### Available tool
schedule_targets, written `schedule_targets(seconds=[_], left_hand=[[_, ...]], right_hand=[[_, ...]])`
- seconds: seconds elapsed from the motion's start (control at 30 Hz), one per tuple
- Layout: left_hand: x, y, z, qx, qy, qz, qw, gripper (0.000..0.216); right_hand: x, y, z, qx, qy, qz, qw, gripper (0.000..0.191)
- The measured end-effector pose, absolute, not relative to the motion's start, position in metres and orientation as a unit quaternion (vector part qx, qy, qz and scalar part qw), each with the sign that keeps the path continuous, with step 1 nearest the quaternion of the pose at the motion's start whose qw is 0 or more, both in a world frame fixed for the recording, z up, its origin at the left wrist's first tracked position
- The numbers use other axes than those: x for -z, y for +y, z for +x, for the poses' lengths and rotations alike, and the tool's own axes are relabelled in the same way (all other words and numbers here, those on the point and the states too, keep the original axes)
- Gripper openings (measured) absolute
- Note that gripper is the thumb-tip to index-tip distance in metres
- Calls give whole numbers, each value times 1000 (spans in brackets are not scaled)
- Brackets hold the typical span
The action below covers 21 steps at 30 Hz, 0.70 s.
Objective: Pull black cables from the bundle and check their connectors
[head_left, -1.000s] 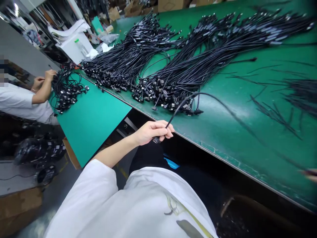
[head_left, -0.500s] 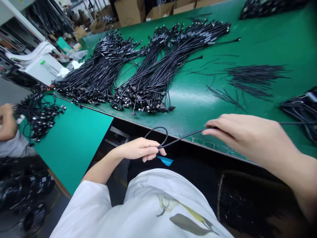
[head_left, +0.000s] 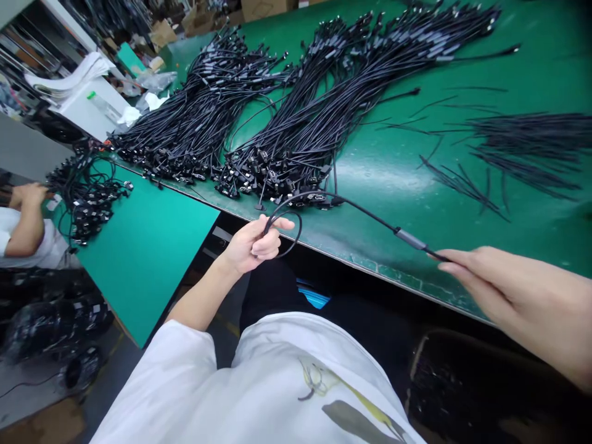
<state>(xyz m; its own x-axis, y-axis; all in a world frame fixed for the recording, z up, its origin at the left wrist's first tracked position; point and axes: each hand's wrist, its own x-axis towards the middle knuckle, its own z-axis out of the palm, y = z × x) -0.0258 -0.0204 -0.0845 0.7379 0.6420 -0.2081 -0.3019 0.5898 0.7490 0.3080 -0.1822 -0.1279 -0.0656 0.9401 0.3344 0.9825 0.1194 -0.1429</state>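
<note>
My left hand point(head_left: 253, 242) is closed round one end of a thin black cable point(head_left: 365, 213), which makes a small loop beside the fingers. The cable runs right over the front edge of the green table point(head_left: 383, 179) to my right hand point(head_left: 504, 293), whose fingers pinch it just past a grey sleeve point(head_left: 409, 239). Two large piles of black cables with connectors point(head_left: 282, 129) lie on the table beyond my hands.
Loose thin black strands point(head_left: 509, 148) lie at the table's right. A lower teal table point(head_left: 148, 246) at left holds a cable bundle point(head_left: 87, 191), beside another person's arm point(head_left: 25, 216). White papers point(head_left: 69, 77) and cardboard boxes sit at the back left.
My left hand has risen toward the table edge with the loop. My right hand has slid right along the cable to its grey sleeve, drawing it straighter.
</note>
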Motion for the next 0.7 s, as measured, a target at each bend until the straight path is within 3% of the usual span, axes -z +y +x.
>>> schedule_targets(seconds=[0.17,0.4,0.57,0.7], left_hand=[[78,-22,-22,-306,263,371,836,32],[76,-26,-23,-202,263,400,854,39],[64,-21,-26,-309,252,335,854,28],[65,-33,-4,-349,239,449,787,32]], right_hand=[[120,-175,314,97,-730,-649,190,40],[119,-170,311,62,-708,-680,182,53],[118,-168,311,94,-686,-674,257,34],[108,-174,274,84,-787,-560,245,24]])
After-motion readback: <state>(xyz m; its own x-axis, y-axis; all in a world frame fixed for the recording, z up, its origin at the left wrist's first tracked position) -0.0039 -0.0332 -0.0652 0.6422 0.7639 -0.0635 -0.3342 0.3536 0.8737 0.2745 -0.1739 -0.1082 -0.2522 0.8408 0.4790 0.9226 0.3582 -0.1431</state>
